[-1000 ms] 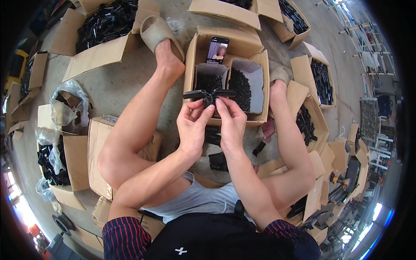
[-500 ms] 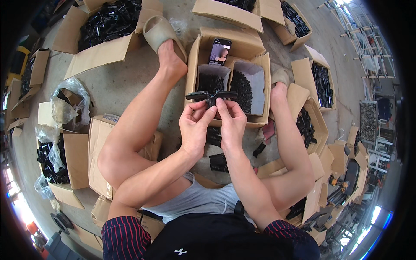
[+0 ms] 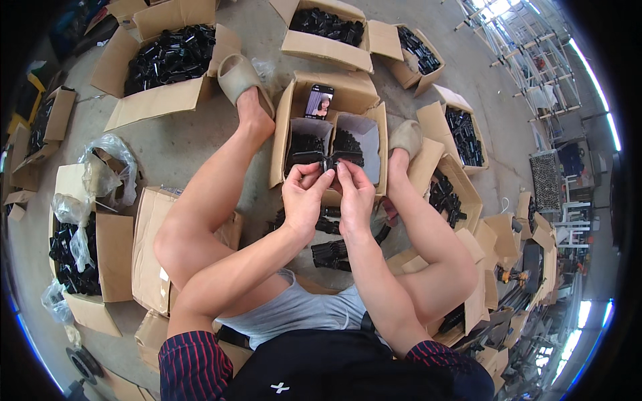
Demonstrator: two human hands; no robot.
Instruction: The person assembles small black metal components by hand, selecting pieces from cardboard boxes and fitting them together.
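Observation:
My left hand (image 3: 305, 204) and my right hand (image 3: 356, 199) are side by side in front of me, thumbs and fingers pinched together. Between them they grip a black two-winged plastic part (image 3: 351, 159), one wing pointing to each side. Its middle is partly covered by my fingertips. Just beyond stands an open cardboard box (image 3: 334, 85) with grey-lined compartments. Small black pieces fill part of the left compartment (image 3: 306, 142) and of the right one. A phone (image 3: 319, 102) leans at the box's back, its screen lit.
Below my wrists, loose black parts (image 3: 330, 254) lie on the floor. Open boxes of black parts surround me, including one at the far left (image 3: 150, 95), one at the back (image 3: 328, 52) and one at the right (image 3: 409, 160). Plastic bags (image 3: 110, 170) hang by the left box.
The view has shifted, so the box and phone appear further left and lower. Both hands keep their pinch on the black part, which now sits lower in the picture.

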